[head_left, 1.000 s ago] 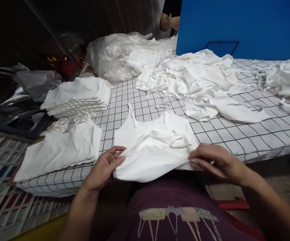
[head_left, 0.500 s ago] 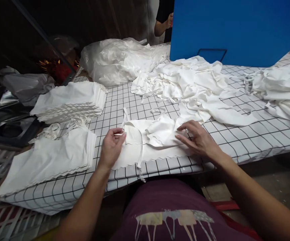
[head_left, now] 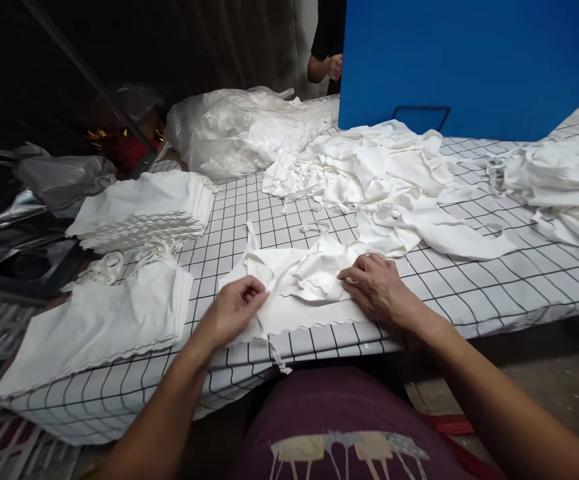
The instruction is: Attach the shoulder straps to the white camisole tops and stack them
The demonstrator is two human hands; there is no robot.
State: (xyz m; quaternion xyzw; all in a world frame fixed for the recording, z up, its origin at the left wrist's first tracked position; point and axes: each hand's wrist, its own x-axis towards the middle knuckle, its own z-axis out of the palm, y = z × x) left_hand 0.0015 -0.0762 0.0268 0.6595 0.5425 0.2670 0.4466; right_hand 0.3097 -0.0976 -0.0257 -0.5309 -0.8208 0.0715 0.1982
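A white camisole-like garment [head_left: 294, 320] with thin straps and a wavy hem lies in front of me on the checked cloth. My left hand [head_left: 237, 303] pinches its left part between thumb and fingers. On the right, my right hand [head_left: 372, 283] is closed on the bunched fabric, its fingertips partly buried in the folds. One strap [head_left: 278, 355] hangs toward the table's front edge, while another loop of strap [head_left: 315, 227] lies just behind the garment.
Two neat stacks of white garments, a rear one [head_left: 139, 200] and a nearer one [head_left: 104, 307], stand at left. Behind are a heap of loose garments [head_left: 369, 160] and a full plastic bag [head_left: 239, 127]. A blue board [head_left: 469, 60] partly hides a person's arm [head_left: 324, 67].
My left hand has moved right and toward me, drawing the garment's left part inward. My right hand has shifted slightly left and its fingers have closed on the fabric.
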